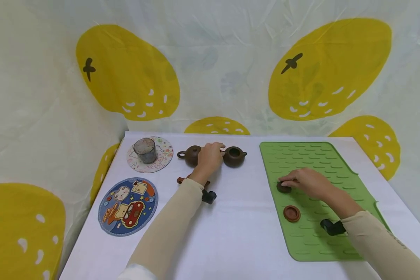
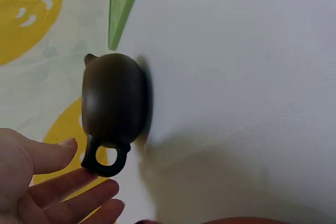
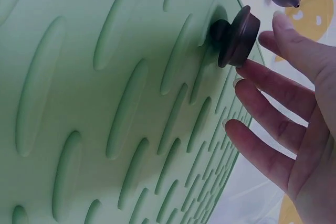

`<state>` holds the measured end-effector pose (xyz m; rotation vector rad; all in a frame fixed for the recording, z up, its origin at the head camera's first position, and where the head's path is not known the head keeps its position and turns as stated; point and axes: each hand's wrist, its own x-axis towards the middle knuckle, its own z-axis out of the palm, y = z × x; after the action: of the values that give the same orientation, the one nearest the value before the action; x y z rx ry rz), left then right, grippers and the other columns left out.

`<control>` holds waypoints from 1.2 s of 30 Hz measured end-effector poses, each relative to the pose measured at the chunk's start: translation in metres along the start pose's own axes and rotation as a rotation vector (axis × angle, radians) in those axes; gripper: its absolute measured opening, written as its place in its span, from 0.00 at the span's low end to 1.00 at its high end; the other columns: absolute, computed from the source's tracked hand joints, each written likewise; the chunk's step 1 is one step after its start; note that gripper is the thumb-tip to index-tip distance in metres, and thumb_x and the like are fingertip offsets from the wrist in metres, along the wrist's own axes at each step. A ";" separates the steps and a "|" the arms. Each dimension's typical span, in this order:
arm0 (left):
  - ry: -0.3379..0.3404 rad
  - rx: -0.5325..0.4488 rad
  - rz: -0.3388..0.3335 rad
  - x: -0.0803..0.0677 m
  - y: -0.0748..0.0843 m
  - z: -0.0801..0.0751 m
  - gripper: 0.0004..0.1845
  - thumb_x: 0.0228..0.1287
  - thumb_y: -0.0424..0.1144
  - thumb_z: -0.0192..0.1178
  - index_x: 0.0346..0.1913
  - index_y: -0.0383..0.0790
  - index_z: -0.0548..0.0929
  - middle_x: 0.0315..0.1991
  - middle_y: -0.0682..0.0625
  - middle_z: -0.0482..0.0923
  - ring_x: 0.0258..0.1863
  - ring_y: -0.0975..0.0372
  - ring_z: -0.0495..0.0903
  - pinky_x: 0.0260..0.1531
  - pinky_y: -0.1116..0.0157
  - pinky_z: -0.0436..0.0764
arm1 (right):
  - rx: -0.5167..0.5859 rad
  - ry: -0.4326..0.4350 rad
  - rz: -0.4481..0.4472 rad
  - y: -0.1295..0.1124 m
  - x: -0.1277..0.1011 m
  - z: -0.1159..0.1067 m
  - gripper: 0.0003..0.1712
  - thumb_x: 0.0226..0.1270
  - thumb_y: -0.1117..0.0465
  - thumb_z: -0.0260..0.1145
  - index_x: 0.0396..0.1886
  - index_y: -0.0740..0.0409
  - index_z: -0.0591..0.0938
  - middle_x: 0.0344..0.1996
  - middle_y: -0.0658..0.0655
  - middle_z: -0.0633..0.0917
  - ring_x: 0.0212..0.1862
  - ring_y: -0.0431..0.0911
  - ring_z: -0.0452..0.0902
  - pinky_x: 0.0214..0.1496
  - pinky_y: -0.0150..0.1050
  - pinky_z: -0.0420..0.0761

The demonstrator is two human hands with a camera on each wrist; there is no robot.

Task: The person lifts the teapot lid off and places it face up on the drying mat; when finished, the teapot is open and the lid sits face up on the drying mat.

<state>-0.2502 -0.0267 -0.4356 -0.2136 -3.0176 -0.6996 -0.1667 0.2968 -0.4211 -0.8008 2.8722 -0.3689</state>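
- Two small brown teapots at the far edge of the white table [image 1: 238, 233], side by side; my left hand [image 1: 210, 156] sits between them.
- Lidless teapot [image 1: 234, 156] stands right of that hand, mouth open upward, spout pointing away toward the green mat.
- Second teapot [image 1: 190, 154] stands left of the hand, partly covered by it.
- Left wrist view: the lidless pot's ring handle [image 2: 105, 162] lies just at my fingertips [image 2: 79, 179]. Fingers straight and loosely spread, not wrapped round anything. Touching the handle or a hair short of it: cannot tell.
- My right hand [image 1: 308, 182] rests over the green ribbed mat [image 1: 322, 163], fingers reaching left to a dark lid [image 1: 283, 187] that lies on the mat near its left edge.
- Right wrist view: same dark lid [image 3: 236, 35] sits knob-down on the mat, with my fingers [image 3: 268, 90] extended and fanned just beside it. Nothing is gripped; one fingertip is at the lid's rim, contact unclear.
- Reddish-brown lid [image 1: 292, 213] lies on the mat, nearer me than the dark one, apart from the hand.
- Glass cup [image 1: 145, 150] stands on a round patterned coaster [image 1: 162, 153] at the far left.
- Blue cartoon coaster [image 1: 127, 206] lies nearer me on the left, nothing on it.
- Black wrist-camera mounts show on both sleeves.
- Backdrop: pale cloth printed with large yellow lemons.
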 end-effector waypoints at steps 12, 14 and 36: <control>0.003 -0.052 0.024 -0.016 -0.002 -0.025 0.18 0.71 0.42 0.64 0.62 0.53 0.84 0.58 0.52 0.87 0.57 0.54 0.86 0.51 0.53 0.85 | 0.019 -0.043 0.078 -0.005 0.005 0.000 0.25 0.74 0.47 0.64 0.63 0.53 0.83 0.54 0.61 0.89 0.38 0.41 0.86 0.35 0.39 0.80; 0.007 -0.047 0.030 -0.017 -0.004 -0.031 0.18 0.71 0.42 0.64 0.62 0.53 0.84 0.58 0.52 0.87 0.56 0.55 0.86 0.50 0.54 0.85 | 0.018 -0.039 0.080 -0.007 0.007 -0.002 0.26 0.73 0.47 0.65 0.64 0.54 0.82 0.55 0.62 0.88 0.44 0.50 0.88 0.38 0.44 0.83; 0.139 -0.071 -0.084 -0.039 -0.074 -0.080 0.16 0.68 0.44 0.68 0.57 0.51 0.86 0.58 0.47 0.85 0.55 0.49 0.84 0.43 0.50 0.84 | -0.180 0.166 -0.187 -0.087 0.087 -0.040 0.25 0.65 0.53 0.74 0.61 0.52 0.84 0.57 0.58 0.86 0.60 0.56 0.82 0.57 0.53 0.84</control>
<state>-0.2215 -0.1330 -0.3985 -0.0383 -2.8869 -0.7933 -0.2057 0.1875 -0.3654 -1.1256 3.0250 -0.2070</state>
